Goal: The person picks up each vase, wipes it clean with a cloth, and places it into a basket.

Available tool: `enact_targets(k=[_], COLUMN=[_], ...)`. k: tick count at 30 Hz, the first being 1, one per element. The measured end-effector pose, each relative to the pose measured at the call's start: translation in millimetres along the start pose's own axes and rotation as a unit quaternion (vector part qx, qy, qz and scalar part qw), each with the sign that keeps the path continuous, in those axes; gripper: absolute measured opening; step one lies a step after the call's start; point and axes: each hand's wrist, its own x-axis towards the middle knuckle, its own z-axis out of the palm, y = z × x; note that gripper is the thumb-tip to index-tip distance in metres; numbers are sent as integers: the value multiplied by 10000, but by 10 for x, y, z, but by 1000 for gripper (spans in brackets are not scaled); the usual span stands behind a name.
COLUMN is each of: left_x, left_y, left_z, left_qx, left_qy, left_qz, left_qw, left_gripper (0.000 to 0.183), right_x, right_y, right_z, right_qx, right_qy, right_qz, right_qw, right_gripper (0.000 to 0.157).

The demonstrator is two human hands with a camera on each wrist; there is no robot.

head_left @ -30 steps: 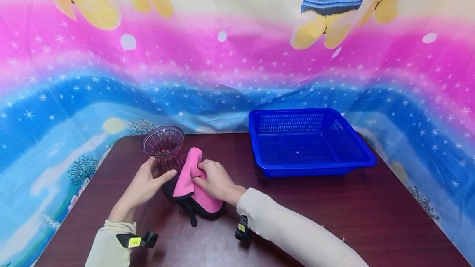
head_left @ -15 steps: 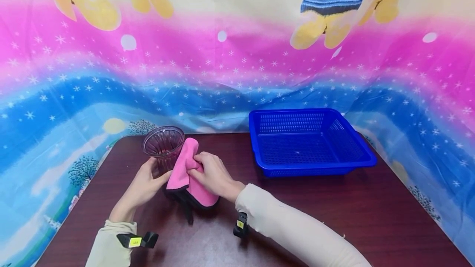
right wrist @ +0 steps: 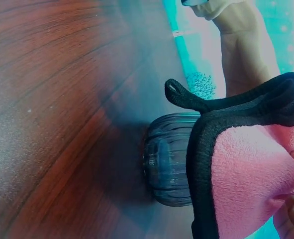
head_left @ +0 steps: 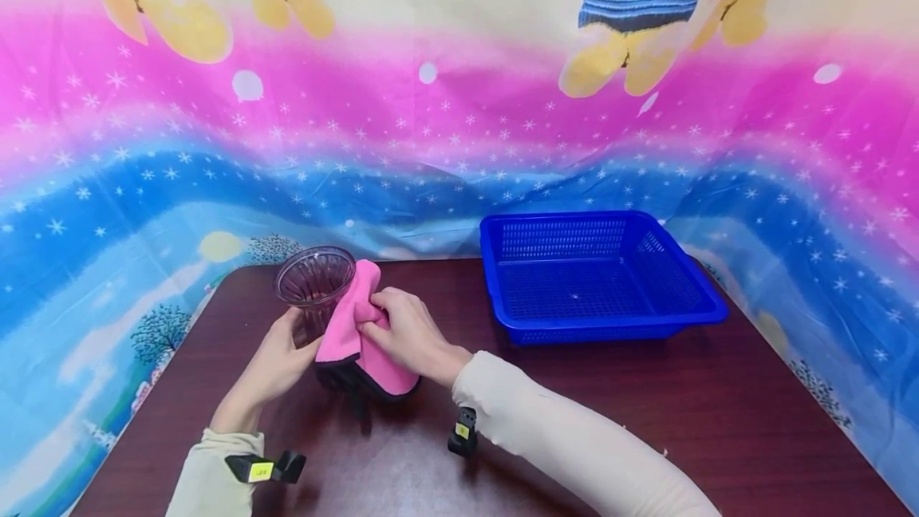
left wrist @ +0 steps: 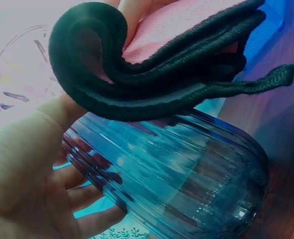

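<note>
A ribbed, purple-tinted glass vase with a flared rim stands upright at the left of the table. My left hand grips it around its middle, fingers spread behind the glass in the left wrist view. Against the vase's right side lies a folded pink cloth with black edging and a small black loop. My right hand pinches this cloth between thumb and fingers. The cloth covers much of the vase's front; the lower glass body shows below it in the left wrist view.
A blue plastic basket with perforated walls stands at the back right of the dark wood table. Behind the table hangs a printed cloth backdrop. Each wrist carries a small black camera mount.
My right hand has moved the cloth a little up and left along the vase, so it now covers more of the glass. The left hand and vase stay nearly in place.
</note>
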Motion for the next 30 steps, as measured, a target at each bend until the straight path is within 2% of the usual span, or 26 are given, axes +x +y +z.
enact_targets(k=[5,11,23,30], left_x=[1,-5,-12,-21], left_y=[0,15,23,22], left_z=[2,5,13,-5], left_qx=[5,10,-29,63], left_qy=[30,63,50,-40], left_qz=[44,30,38,-142], left_qw=[10000,10000,10000,9999], left_gripper=[59,57,58,61], right_x=[13,27,40,45], right_y=[-22,-45,-65,-76], right_z=[-14,-24,-23,-27], right_qx=[-25,-5,-154,-252], right_qy=[124,205,133,-15], right_qz=[-84,-167,17,99], right_qw=[9999,9996,9998,9996], right_gripper=[32,31,28,27])
